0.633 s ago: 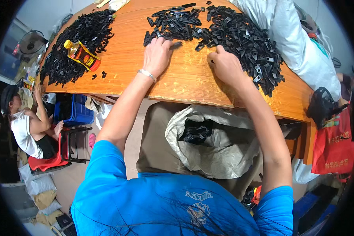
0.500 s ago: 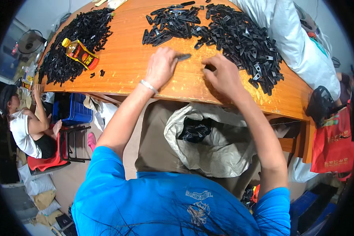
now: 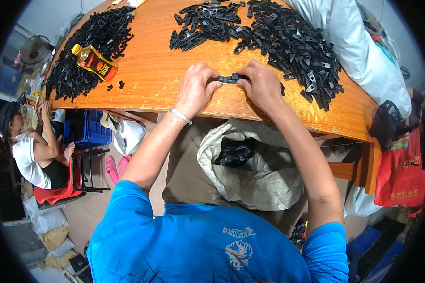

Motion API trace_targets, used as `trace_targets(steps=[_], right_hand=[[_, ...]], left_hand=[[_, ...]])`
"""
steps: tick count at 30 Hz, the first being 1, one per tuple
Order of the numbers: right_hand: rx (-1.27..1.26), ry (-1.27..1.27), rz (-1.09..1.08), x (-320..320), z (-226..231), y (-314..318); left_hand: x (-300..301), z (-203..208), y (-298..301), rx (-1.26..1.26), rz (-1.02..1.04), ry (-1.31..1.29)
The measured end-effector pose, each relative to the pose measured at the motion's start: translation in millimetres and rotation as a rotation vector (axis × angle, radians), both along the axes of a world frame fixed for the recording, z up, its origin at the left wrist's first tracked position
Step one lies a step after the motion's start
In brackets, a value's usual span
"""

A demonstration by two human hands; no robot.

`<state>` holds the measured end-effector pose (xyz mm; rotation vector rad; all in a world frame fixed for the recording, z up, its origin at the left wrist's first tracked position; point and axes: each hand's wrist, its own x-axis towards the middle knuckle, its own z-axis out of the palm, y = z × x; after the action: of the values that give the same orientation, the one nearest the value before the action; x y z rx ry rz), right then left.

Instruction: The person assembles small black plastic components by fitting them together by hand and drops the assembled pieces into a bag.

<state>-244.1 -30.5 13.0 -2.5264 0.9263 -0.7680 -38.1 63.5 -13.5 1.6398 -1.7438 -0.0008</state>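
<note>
Above the near edge of the wooden table [image 3: 146,75], both my hands pinch black plastic parts [image 3: 230,79] that meet end to end. My left hand [image 3: 198,89], with a bracelet at the wrist, grips the left end between thumb and fingers. The right end is in the closed fingers of my right hand [image 3: 262,87]. Whether the parts are joined cannot be made out. A heap of black plastic pieces [image 3: 300,49] lies beyond my right hand. Farther off, straight ahead, is a smaller pile of longer black pieces [image 3: 208,23].
A heap of small black parts [image 3: 92,40] covers the table's left side, a yellow-capped bottle [image 3: 95,63] lying on it. Below the table edge, an open woven sack [image 3: 269,184] holds black contents. A white sack [image 3: 354,47] borders the right. A person [image 3: 33,146] sits at left.
My hands have come together. The right hand, earlier apart with curled fingers, now grips the black part's right end, while the left hand keeps its hold.
</note>
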Motion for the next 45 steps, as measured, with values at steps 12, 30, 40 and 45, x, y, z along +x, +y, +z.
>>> trace_targets(steps=[12, 30, 40, 45], right_hand=[[-0.014, 0.041, 0.151, -2, -4, 0], [-0.016, 0.236, -0.253, -69, 4, -18], [-0.005, 0.270, -0.129, -76, 10, 2], [0.040, 0.009, -0.094, -76, 8, 14]], left_hand=[[-4, 10, 0, 0.137, -0.136, 0.147], [7, 14, -127, -0.107, 0.211, -0.189], [10, 7, -95, -0.052, 0.068, -0.264], [-4, 10, -70, -0.073, 0.028, -0.184]])
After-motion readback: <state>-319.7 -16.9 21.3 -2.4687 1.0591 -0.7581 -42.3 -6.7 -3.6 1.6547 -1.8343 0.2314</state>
